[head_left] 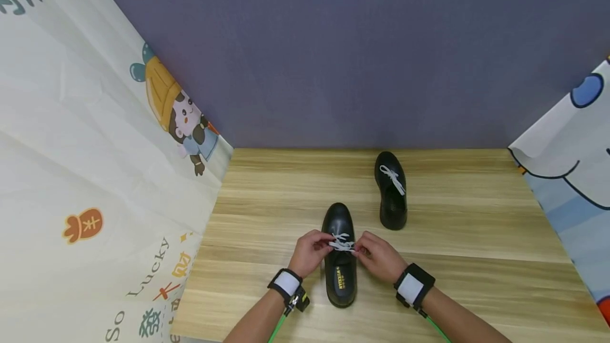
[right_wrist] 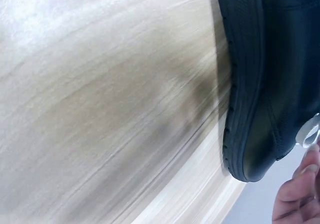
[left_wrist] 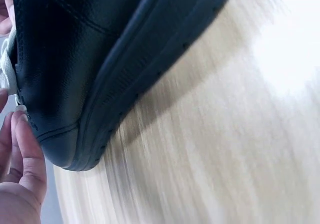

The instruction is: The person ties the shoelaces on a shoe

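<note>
A black leather shoe stands on the wooden board, toe pointing away from me. White shoelaces lie looped over its front, with loops to both sides. My left hand pinches the lace at the left of the shoe; in the left wrist view its fingertips meet at the lace beside the black upper. From the other side my right hand pinches the lace too, and the right wrist view has a white loop right at its fingertips. Yellow lettering marks the insole.
A second black shoe, its white laces tied in a bow, stands farther back to the right. The wooden board ends at a grey-blue panel. Printed white cloth hangs at the left, another printed cloth at the right.
</note>
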Demonstrator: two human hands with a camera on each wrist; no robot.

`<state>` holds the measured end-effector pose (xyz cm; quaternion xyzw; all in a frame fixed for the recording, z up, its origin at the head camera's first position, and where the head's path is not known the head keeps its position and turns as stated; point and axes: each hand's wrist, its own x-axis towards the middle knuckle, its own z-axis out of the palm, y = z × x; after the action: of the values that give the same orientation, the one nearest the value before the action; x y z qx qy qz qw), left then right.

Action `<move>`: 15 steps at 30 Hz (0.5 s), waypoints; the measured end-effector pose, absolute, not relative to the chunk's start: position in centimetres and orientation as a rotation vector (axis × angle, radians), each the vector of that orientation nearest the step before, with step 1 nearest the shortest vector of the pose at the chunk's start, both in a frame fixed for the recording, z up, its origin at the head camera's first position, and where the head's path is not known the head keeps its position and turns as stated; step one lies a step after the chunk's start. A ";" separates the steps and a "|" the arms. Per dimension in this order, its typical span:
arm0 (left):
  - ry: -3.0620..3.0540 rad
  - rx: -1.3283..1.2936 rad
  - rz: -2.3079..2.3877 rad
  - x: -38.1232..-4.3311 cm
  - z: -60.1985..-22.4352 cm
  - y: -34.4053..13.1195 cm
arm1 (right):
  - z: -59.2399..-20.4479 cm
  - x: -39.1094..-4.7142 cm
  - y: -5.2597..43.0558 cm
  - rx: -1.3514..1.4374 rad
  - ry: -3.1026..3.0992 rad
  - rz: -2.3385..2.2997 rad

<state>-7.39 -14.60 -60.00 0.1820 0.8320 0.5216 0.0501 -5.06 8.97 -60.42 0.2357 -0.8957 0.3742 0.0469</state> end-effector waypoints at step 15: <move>2.670 0.828 1.523 -7.3 -60.5 -15.0 | -60.2 -5.1 9.0 0.744 -2.688 1.139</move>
<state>-7.34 -15.04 -60.54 0.2599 0.8386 0.4782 -0.0209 -5.13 9.00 -60.19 0.2464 -0.8904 0.3773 0.0646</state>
